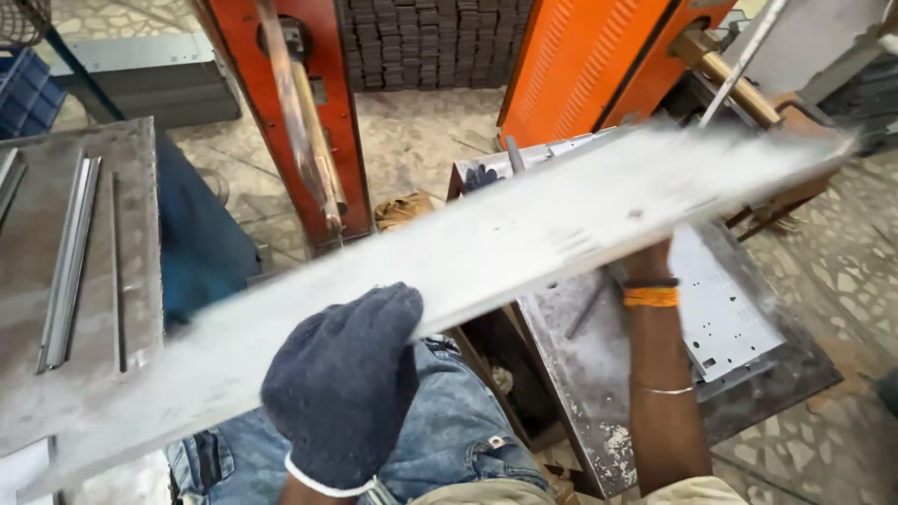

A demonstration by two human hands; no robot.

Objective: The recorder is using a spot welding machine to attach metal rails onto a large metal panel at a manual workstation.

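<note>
A long grey sheet-metal panel (524,234) stretches diagonally from lower left to upper right, blurred by motion. My left hand (346,374), in a dark knitted glove, grips its near edge at the middle. My right hand (648,257) is bare and mostly hidden under the panel's right part, holding it from below; orange threads and a thin bangle ring the forearm. My jeans-clad knees are below the panel.
A grey steel worktable (84,309) with metal strips stands on the left. Two orange machines (589,56) rise ahead, one with a copper arm (304,122). A perforated plate (720,309) lies on the right bench (599,393). Stacked dark parts (421,42) sit at the back.
</note>
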